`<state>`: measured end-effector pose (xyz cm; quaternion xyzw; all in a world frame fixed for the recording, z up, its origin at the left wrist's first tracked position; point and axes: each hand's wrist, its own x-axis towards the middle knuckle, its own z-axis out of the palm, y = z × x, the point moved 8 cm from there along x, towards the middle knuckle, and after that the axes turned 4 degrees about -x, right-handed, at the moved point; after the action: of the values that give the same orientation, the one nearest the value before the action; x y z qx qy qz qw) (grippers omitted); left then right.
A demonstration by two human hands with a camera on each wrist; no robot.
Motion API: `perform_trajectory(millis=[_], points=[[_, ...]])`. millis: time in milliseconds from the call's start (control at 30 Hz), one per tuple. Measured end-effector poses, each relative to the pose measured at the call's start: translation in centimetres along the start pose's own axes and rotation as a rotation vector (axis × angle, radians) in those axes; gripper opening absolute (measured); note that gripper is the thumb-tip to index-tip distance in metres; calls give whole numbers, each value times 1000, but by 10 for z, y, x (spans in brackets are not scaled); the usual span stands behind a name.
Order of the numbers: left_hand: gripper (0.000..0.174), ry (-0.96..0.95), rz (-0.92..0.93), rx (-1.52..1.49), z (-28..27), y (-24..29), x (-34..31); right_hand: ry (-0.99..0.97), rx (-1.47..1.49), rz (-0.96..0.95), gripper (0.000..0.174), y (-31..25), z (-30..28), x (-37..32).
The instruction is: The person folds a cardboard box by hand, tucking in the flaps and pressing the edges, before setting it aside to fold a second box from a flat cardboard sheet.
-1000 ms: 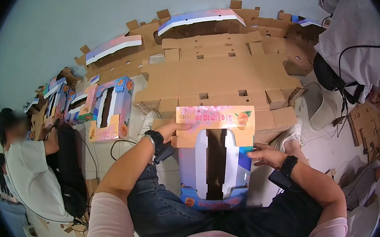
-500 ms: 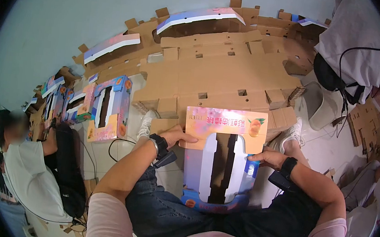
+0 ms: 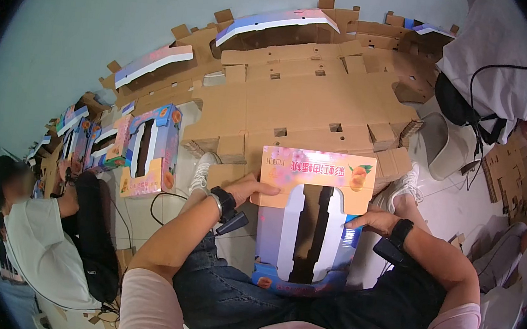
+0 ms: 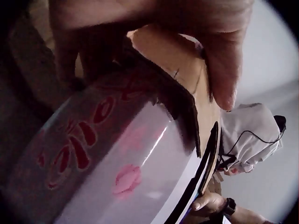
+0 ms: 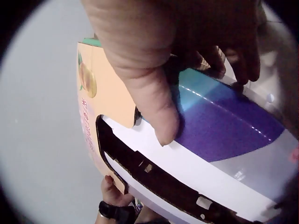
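Printed carton [image 3: 306, 245] on lap, seemingly half-formed: walls up, top flap [image 3: 318, 170] untucked. Left hand [image 3: 251, 190] grip pinches flap corner; right hand [image 3: 372, 219] grip clamps side wall.

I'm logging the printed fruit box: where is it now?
In the head view, the printed fruit box stands at centre over the person's lap, gripped by the left hand and right hand, in front of the flat cardboard stack.

Even, bright indoor light, soft shadows. Head view: strong fisheye, black vignette at corners. Both wrist views: fingers close up, blurred, dark; glare on glossy box [image 5: 224, 140].
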<state>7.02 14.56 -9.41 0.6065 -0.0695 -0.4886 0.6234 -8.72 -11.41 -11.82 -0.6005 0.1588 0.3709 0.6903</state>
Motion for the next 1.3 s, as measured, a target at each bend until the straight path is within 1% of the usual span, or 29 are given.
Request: perform_trajectory(millis=[200, 300, 367, 400, 467, 500, 567, 600, 667, 800, 867, 900, 967, 1000, 1067, 1100, 1133, 1200, 1233, 1300], points=[[63, 32, 25, 52, 1, 3, 1, 28, 2, 2, 75, -5, 2, -5], [64, 35, -9, 49, 3, 4, 1, 48, 23, -16, 77, -9, 2, -7], [64, 94, 155, 7, 6, 25, -4, 71, 37, -36, 80, -13, 0, -7], [64, 94, 154, 9, 7, 28, -3, 71, 39, -36, 80, -14, 1, -7], [84, 199, 241, -8, 0, 42, -4, 66, 56, -91, 80, -19, 2, -6], [84, 199, 241, -7, 3, 47, -6, 65, 57, -92, 80, -15, -1, -3], [86, 232, 344, -19, 8, 66, -15, 47, 83, -148, 80, -9, -7, 6], [86, 232, 343, -19, 12, 73, -19, 47, 83, -148, 80, -10, -7, 7], [78, 289, 357, -12, 14, 85, -27, 10, 72, -162, 80, -13, -4, 7], [72, 289, 415, -39, 11, 96, -29, -24, 64, -150, 81, -17, 4, 3], [58, 351, 474, -71, 2, 101, -33, -6, 48, -223, 84, -22, 5, 2], [58, 352, 474, -71, 2, 104, -34, -7, 48, -223, 84, -23, 4, 2], [66, 333, 453, -180, 1, 108, -38, 0, -7, -271, 87, -30, 1, 3], [66, 333, 453, -181, -1, 109, -38, 0, -7, -271, 87, -32, 1, 2], [65, 339, 446, -217, -5, 109, -40, 16, 84, -205, 88, -35, 1, -3], [65, 341, 445, -217, -5, 109, -39, 56, 89, -163, 86, -36, 0, -7], [64, 350, 444, -216, -7, 109, -39, 55, 89, -162, 86, -36, 0, -6], [64, 359, 445, -213, -9, 110, -40, 37, 58, -248, 85, -44, 2, -6], [62, 355, 433, -212, -9, 110, -40, 37, 57, -249, 85, -46, 6, -7], [61, 352, 419, -210, -8, 113, -42, 93, 108, -250, 84, -52, 12, -14]])
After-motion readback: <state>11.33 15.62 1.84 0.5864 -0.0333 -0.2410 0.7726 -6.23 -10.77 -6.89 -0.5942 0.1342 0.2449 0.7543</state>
